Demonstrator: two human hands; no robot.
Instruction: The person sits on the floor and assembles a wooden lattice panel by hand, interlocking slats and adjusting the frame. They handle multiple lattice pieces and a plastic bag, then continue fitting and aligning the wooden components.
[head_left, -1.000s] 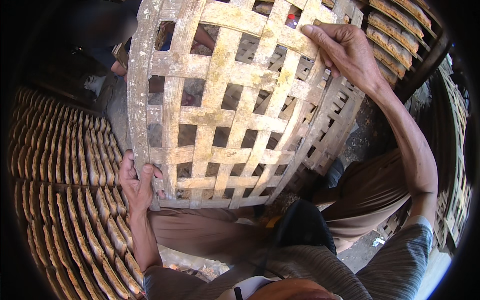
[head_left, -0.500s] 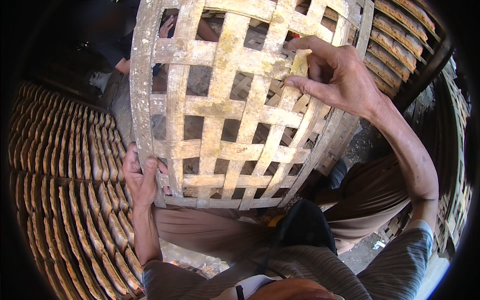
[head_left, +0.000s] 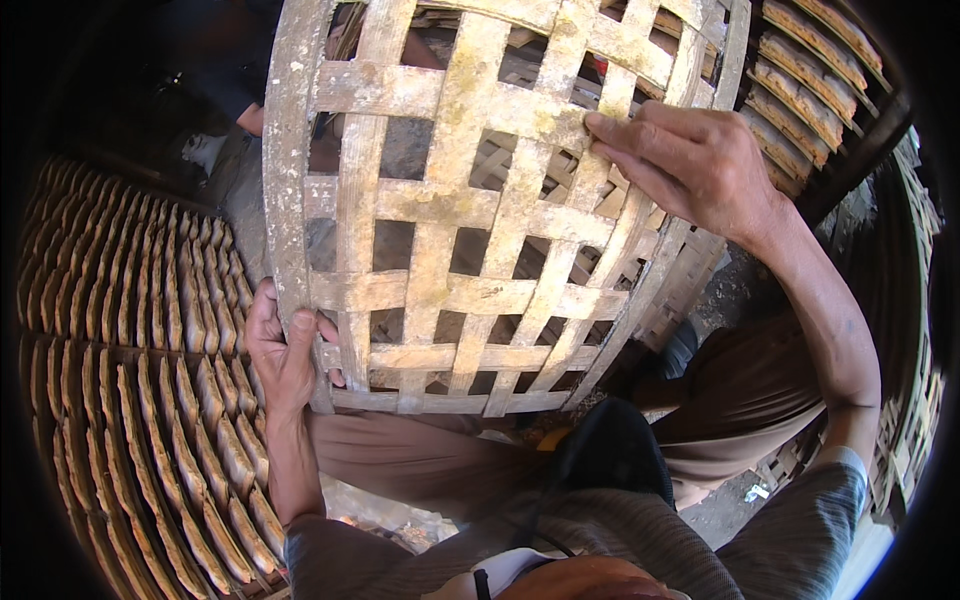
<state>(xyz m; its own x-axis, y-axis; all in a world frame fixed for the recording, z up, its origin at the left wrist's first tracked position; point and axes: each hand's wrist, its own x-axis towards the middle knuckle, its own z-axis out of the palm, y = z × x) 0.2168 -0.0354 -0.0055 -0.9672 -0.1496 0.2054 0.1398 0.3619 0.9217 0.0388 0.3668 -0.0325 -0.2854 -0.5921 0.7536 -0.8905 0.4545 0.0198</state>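
Observation:
A large woven bamboo rack (head_left: 427,285) stands tilted in front of me, its pale slats crossed in an open lattice with yellowish stains. My left hand (head_left: 284,350) grips its thick left edge low down, thumb on the front and fingertips showing through a gap. On the upper right of the lattice, my right hand (head_left: 690,170) has thumb and fingers pinched together at a slat. Whatever lies between those fingertips is too small to make out.
Rows of thin, rough-edged tan slabs (head_left: 150,420) fill the left side. More slabs (head_left: 800,80) are stacked at the upper right. Behind the rack, another person's arm (head_left: 250,120) shows in the dark. Woven bamboo pieces (head_left: 905,400) stand along the right.
My right hand has drawn its spread thumb and fingers together and lowered slightly on the lattice. The rack has shifted slightly; my left hand keeps its grip.

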